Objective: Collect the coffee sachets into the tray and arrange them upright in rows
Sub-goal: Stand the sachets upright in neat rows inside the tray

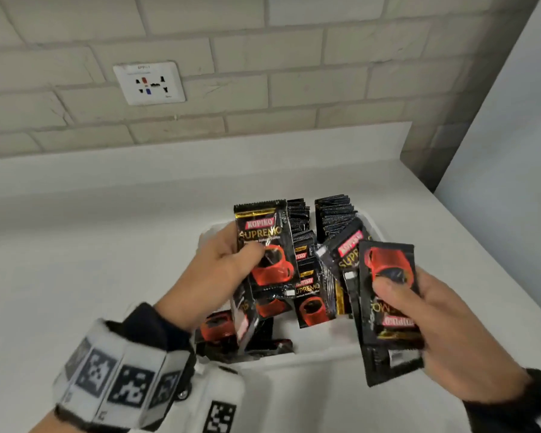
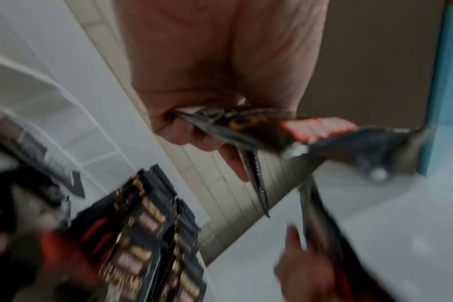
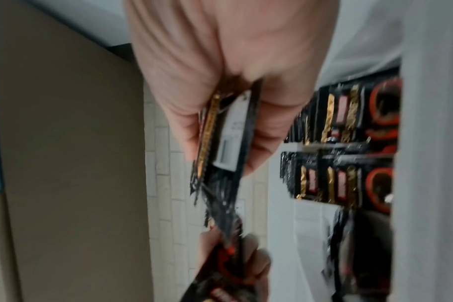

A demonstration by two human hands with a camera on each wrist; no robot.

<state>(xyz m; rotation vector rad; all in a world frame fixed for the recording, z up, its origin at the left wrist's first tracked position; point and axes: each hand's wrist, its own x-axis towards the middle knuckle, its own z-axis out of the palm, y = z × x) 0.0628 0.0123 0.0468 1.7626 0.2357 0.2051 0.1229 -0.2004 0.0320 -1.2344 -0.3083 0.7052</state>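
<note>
Left grip (image 1: 219, 270) clutching sachets (image 1: 264, 245), right grip (image 1: 444, 323) likewise, tray (image 1: 294, 359) mostly hidden — wrist views blurred

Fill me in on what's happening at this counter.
A person is sorting coffee sachets into a white tray on the counter. The left hand holds a few sachets, top one upright with the label facing the camera. The right hand grips more sachets, front one upside down. Two upright rows already stand at the tray's far end; loose sachets lie nearer.
</note>
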